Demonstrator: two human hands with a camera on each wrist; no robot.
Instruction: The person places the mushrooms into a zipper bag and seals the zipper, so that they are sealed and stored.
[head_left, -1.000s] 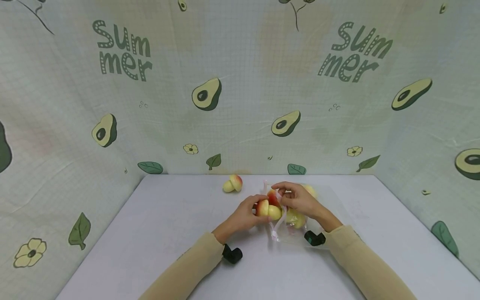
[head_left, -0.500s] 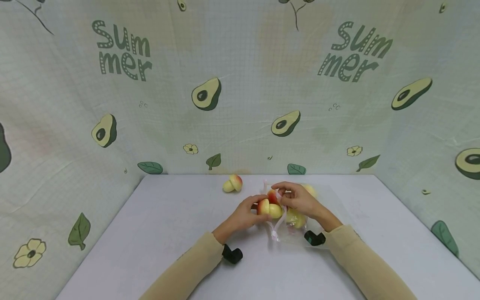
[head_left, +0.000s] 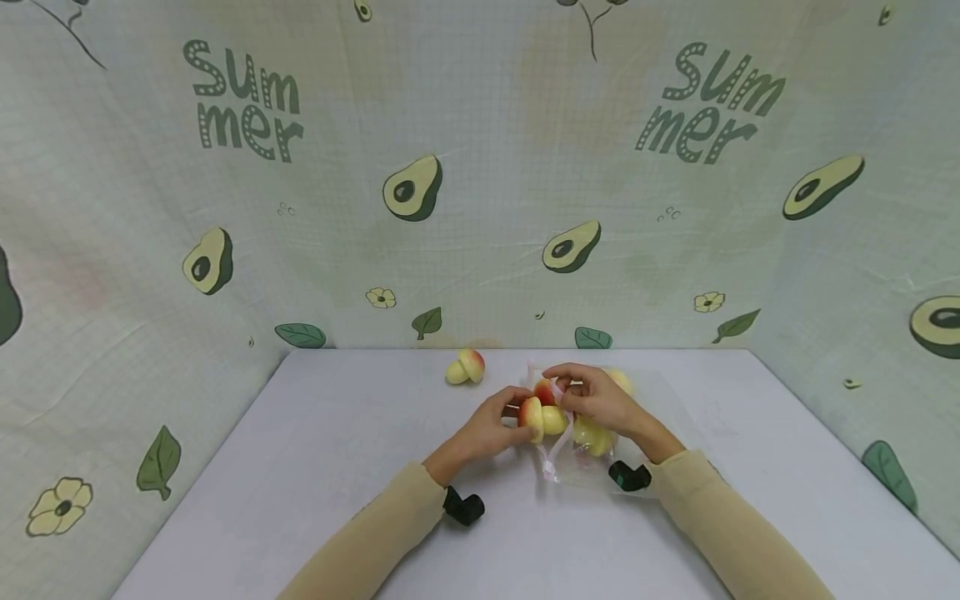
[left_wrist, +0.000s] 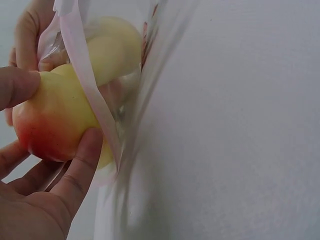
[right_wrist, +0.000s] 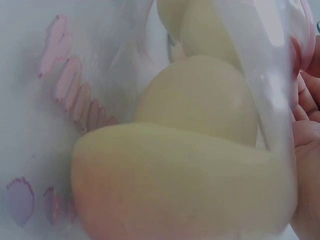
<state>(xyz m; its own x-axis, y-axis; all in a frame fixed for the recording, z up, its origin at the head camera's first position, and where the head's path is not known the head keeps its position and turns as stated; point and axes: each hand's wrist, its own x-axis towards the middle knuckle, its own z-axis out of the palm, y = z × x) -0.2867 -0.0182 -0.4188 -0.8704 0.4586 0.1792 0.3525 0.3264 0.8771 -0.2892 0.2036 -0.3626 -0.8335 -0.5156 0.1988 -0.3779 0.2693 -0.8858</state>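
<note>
My left hand (head_left: 487, 432) grips a toy mushroom (head_left: 531, 417) by its red-and-yellow cap. Its pale yellow stem points right, into the mouth of a clear zip bag (head_left: 550, 467) with a pink edge. In the left wrist view, thumb and fingers surround the cap (left_wrist: 50, 120) beside the pink zip strip (left_wrist: 85, 65). My right hand (head_left: 600, 402) pinches the bag's edge from above. Several mushrooms lie inside the bag; one large pale cap (right_wrist: 175, 175) fills the lower right wrist view. Another red cap (head_left: 543, 390) shows near the mouth, behind the held mushroom.
One more toy mushroom (head_left: 466, 367) lies at the back of the white table (head_left: 337, 433), left of the bag. A fabric backdrop (head_left: 480, 250) with avocado prints stands behind and at both sides. Black wrist cameras hang beneath both wrists.
My left hand has shifted slightly right, moving the mushroom's stem a little further toward the bag. My right hand keeps its place on the bag's edge.
</note>
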